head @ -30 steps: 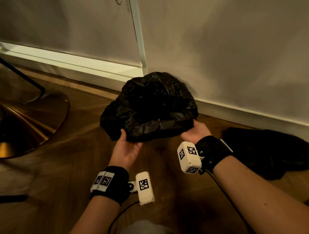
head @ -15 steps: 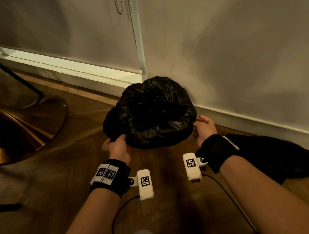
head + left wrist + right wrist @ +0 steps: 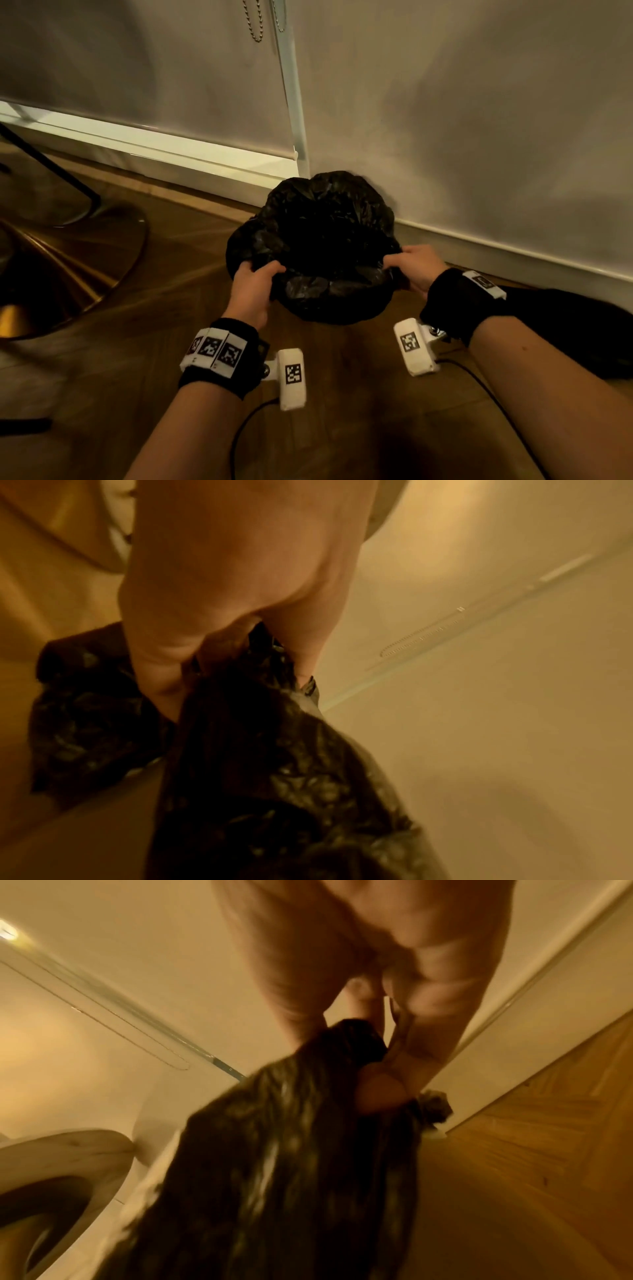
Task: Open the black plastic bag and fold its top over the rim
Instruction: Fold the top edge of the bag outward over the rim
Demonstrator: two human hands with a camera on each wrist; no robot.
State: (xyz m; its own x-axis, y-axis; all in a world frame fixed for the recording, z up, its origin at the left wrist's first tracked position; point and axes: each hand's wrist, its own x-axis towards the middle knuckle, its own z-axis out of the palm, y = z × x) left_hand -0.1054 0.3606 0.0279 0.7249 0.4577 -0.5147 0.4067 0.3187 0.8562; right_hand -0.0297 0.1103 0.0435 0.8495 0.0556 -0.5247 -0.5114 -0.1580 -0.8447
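Head view. Black plastic bag (image 3: 322, 246) down on the wooden floor (image 3: 144, 342), right against the white wall (image 3: 479, 120), mouth open and facing up. Left hand (image 3: 253, 291) clamped on the near-left edge of the bag, thumb tucked over the lip. Right hand (image 3: 416, 269) clamped on the near-right edge, fingers curled into the plastic. Near side of the top looks rolled outward; far side, toward the wall, looks bunched. No bin rim visible under the film, so hard to say what is being wrapped. Best now, by judgement: pull both grips apart and down together, evenly, to keep the mouth round.

Left wrist view. Thumb and fingers (image 3: 308, 647) pinching a crumpled fold of the bag (image 3: 260, 764), film gathered tight in the grip. Worth easing that pinch a little while turning the edge out: thin film, likely to stretch or tear if yanked.

Right wrist view. Blurred. Fingers (image 3: 380, 1091) closed on a bunched strip of the bag (image 3: 291, 1164), plastic streaming down from the grip, wall behind. Same advice here: roll the wrist outward, not just tug. Then, probably, a shift of both grips round toward the wall side to finish the fold.
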